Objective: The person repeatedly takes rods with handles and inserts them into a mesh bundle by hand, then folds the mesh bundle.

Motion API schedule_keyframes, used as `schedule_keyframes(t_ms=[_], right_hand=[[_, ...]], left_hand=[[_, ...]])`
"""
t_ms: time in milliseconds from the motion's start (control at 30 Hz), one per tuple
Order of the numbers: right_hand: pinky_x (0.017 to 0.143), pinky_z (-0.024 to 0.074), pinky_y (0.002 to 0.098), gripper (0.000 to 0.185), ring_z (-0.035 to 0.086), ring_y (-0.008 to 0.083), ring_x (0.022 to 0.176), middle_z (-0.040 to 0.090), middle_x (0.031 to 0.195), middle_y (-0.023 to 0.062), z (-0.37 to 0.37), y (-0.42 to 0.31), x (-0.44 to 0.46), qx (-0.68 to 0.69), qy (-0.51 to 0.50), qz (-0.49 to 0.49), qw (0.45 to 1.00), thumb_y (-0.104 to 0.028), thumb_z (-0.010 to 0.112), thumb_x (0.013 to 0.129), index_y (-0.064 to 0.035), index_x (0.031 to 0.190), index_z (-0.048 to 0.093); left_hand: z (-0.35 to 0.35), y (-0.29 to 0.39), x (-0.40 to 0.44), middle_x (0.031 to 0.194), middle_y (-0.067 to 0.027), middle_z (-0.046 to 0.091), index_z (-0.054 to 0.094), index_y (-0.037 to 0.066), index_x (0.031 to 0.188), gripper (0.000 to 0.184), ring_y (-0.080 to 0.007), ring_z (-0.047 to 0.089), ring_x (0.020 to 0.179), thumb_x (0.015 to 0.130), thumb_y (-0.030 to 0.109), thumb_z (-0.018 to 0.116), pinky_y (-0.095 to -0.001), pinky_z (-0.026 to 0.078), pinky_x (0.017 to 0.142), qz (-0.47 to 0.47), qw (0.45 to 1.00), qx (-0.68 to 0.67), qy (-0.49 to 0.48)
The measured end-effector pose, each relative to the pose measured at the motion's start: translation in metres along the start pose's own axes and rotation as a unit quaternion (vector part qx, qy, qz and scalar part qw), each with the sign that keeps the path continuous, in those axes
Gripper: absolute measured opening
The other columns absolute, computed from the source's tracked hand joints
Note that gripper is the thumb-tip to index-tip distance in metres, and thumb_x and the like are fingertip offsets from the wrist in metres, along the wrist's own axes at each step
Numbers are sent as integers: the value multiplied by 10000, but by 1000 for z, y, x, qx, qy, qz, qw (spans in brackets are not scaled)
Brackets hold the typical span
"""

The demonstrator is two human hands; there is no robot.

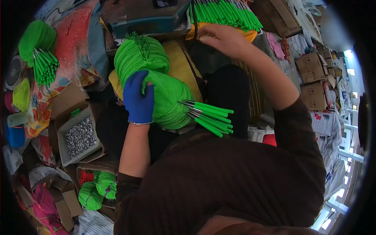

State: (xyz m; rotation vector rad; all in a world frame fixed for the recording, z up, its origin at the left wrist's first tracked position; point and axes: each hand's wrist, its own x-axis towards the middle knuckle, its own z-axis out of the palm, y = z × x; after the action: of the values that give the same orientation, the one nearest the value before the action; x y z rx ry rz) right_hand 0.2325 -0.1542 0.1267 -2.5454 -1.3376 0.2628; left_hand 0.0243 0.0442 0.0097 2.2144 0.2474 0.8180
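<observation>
My left hand (139, 98), in a blue glove, is closed on a stack of green mesh nets (172, 98) across my lap. Green handles with metal ends (213, 117) stick out from the right side of this stack. Behind it lies another rolled bundle of green netting (137, 56), with loose green strands on top. My bare right hand (219, 39) reaches forward beside a pile of green handles (227, 15) lying on yellow cloth. Its thumb and fingers are apart, and I see nothing between them.
A grey bin of small metal parts (80, 135) stands at left. Below it, a cardboard box (80, 168) holds green net bundles. More green nets with handles (39, 47) lie on a covered table. A blue-green machine bed (145, 23) is ahead; cartons (313, 82) are stacked at right.
</observation>
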Motion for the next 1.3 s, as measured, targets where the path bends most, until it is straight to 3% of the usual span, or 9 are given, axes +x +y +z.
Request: schedule_keyframes(t_ms=[133, 233, 533, 700, 867, 967, 1067, 1200, 1300], right_hand=[[796, 475, 421, 327, 585, 340, 917, 622, 977, 163, 37, 113, 66, -100, 67, 43, 992, -286, 558, 839, -81, 1092, 587], [789, 493, 338, 340, 607, 242, 901, 625, 983, 114, 54, 138, 96, -236, 96, 108, 961, -216, 565, 844, -60, 1146, 569], [770, 498, 312, 333, 601, 202, 866, 616, 943, 85, 106, 222, 170, 119, 51, 133, 983, -192, 571, 837, -66, 1145, 566], [760, 500, 298, 330, 598, 180, 846, 611, 921, 69, 96, 235, 151, 290, 51, 154, 943, -178, 574, 834, -69, 1145, 565], [750, 502, 284, 328, 595, 158, 827, 606, 898, 53, 66, 166, 79, 442, 61, 166, 879, -164, 577, 830, -72, 1144, 564], [743, 504, 275, 327, 593, 145, 815, 603, 885, 43, 62, 73, 24, 533, 66, 170, 826, -156, 578, 828, -74, 1144, 563], [713, 505, 258, 277, 581, 118, 762, 574, 836, 18, 67, 12, -9, 603, 60, 193, 772, -117, 632, 791, -49, 1053, 575], [654, 479, 246, 199, 558, 102, 668, 575, 825, 21, 105, -19, -48, 489, -23, 181, 853, -163, 610, 817, -35, 967, 585], [701, 447, 348, 248, 564, 237, 764, 555, 828, 108, 111, -35, -68, 284, -14, 78, 956, -225, 597, 815, -2, 920, 578]], left_hand=[[10, -13, 6, 1193, -164, 518, 529, 96, 1218, 502, -331, 510, 1083, 737, 88, 674, -403, 418, 919, -47, 997, 56, 4], [9, -8, 9, 1148, -158, 549, 550, 94, 1194, 481, -328, 524, 1056, 732, 101, 682, -397, 426, 905, -44, 994, 100, -13], [6, -6, 12, 996, -107, 584, 647, 105, 835, 155, -288, 587, 843, 697, 136, 710, -385, 474, 731, -86, 993, 60, -49], [11, -7, 10, 997, -95, 580, 632, 106, 868, 211, -278, 592, 815, 696, 177, 731, -363, 485, 675, -86, 995, 24, -49], [11, 0, 6, 945, -109, 607, 638, 95, 973, 263, -263, 604, 838, 727, 141, 719, -318, 489, 721, -58, 994, 33, -86], [13, -13, -3, 936, -100, 633, 635, 81, 1049, 265, -214, 611, 822, 785, 102, 654, -298, 483, 731, -91, 963, -94, -234], [5, -16, -2, 959, -57, 655, 634, 43, 1050, 210, -135, 598, 866, 856, 76, 560, -261, 460, 774, -150, 834, -242, -472], [5, -23, -5, 912, -85, 662, 647, 37, 1003, 194, -160, 610, 837, 856, 101, 538, -275, 465, 766, -141, 916, -252, -280], [-1, -23, -1, 966, -71, 656, 646, 22, 1007, 204, -150, 591, 914, 859, 99, 528, -276, 445, 828, -148, 900, -303, -275]])
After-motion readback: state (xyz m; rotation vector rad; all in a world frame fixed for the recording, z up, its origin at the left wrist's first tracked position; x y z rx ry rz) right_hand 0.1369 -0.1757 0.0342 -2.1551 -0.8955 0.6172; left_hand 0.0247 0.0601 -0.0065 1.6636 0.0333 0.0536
